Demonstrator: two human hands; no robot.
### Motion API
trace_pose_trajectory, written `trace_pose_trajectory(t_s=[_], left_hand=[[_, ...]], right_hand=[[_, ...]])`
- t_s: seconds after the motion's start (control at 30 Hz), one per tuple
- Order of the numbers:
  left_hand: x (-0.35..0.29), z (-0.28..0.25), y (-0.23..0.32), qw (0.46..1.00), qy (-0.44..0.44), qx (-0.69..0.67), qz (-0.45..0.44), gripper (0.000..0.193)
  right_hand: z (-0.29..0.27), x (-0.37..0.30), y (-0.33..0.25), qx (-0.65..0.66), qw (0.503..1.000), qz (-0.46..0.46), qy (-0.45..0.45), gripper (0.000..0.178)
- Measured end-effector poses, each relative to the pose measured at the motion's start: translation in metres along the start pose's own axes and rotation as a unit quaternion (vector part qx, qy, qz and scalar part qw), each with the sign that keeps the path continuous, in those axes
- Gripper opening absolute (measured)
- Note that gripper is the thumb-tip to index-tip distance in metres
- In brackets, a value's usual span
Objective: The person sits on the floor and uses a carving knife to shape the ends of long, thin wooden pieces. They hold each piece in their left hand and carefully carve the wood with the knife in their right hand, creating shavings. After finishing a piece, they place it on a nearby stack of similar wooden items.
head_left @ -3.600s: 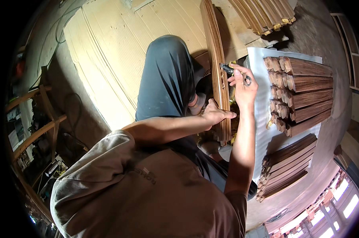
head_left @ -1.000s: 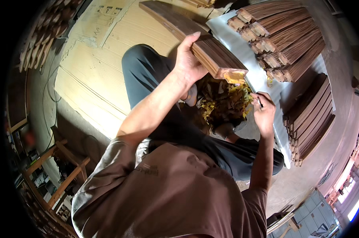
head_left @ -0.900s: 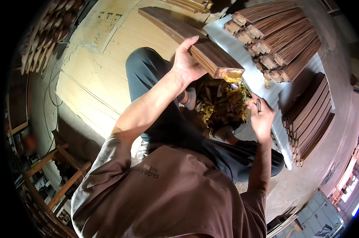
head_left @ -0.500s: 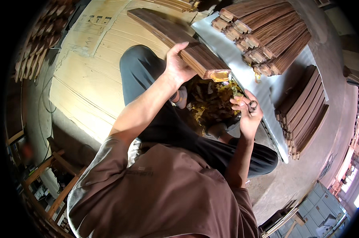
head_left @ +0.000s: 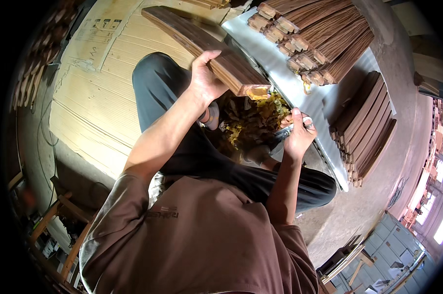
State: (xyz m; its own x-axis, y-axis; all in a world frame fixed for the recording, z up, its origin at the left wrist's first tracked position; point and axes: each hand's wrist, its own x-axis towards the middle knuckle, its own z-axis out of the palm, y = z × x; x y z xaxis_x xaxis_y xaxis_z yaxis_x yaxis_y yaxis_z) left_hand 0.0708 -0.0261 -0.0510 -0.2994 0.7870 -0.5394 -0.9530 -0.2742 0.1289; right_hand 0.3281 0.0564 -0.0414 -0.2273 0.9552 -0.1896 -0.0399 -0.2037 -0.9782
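A long dark-brown wooden board [head_left: 197,41] slants across in front of me, its near end toward the middle. My left hand [head_left: 207,81] is closed round its near part, thumb on top and fingers underneath. Yellow film or tape [head_left: 258,93] covers part of that end face. Below and right of it, my right hand [head_left: 300,134] is closed on a small metal tool with a blade-like tip [head_left: 283,132]; the fingers hide much of it. It is apart from the board. Beneath lies a heap of yellow and brown scraps [head_left: 246,120] between my legs.
Cardboard [head_left: 92,122] covers the floor at left. At right, a pale sheet [head_left: 304,100] carries a large stack of wooden pieces [head_left: 324,34] and a smaller stack of curved slats [head_left: 366,122]. Shaped wooden parts [head_left: 30,88] are piled far left; grey cabinets [head_left: 373,259] stand lower right.
My right hand has turned, and the metal tool's tip now shows beside the scraps. My left hand still holds the board. The whole view has shifted slightly.
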Motion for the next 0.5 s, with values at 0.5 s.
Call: trace_pose_trajectory(t_s=[0.5], left_hand=[[0.005, -0.003, -0.002, 1.000, 0.008, -0.002, -0.010, 0.057]], right_hand=[[-0.004, 0.017, 0.020, 0.082, 0.991, 0.028, -0.097, 0.011]])
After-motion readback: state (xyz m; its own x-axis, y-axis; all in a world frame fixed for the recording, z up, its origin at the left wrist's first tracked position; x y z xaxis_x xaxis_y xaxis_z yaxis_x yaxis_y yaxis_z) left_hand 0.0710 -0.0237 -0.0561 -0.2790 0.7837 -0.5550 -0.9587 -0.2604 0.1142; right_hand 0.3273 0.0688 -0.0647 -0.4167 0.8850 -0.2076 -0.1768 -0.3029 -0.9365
